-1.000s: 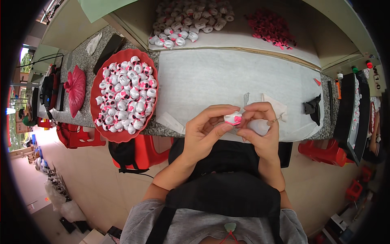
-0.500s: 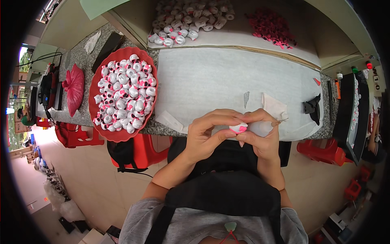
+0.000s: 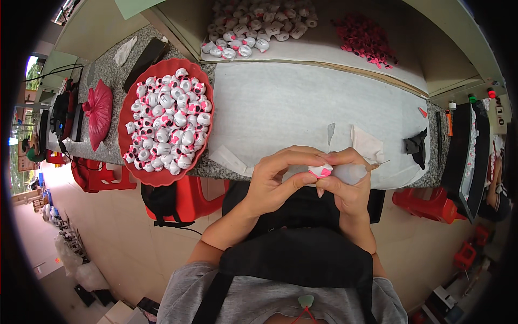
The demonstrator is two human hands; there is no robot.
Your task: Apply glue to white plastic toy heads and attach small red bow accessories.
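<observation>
A small white-and-pink moulded figure piece is pinched between the fingertips of both hands, above the near edge of the worktable. My left hand is closed on its left side, with thumb and forefinger pressed to it. My right hand grips the right side and also keeps a translucent squeeze bottle with a thin needle tip in its palm. The needle points away to the right. Fingers cover part of the piece.
A red scalloped basin heaped with similar white-and-pink pieces stands left. White pieces and small pink parts lie on the back shelf. White paper covers the table, with a folded cloth and a black scrap at right.
The piece has turned slightly between my fingers, showing more of its pink patch. Both hands keep their hold, and the whole view has shifted a little.
</observation>
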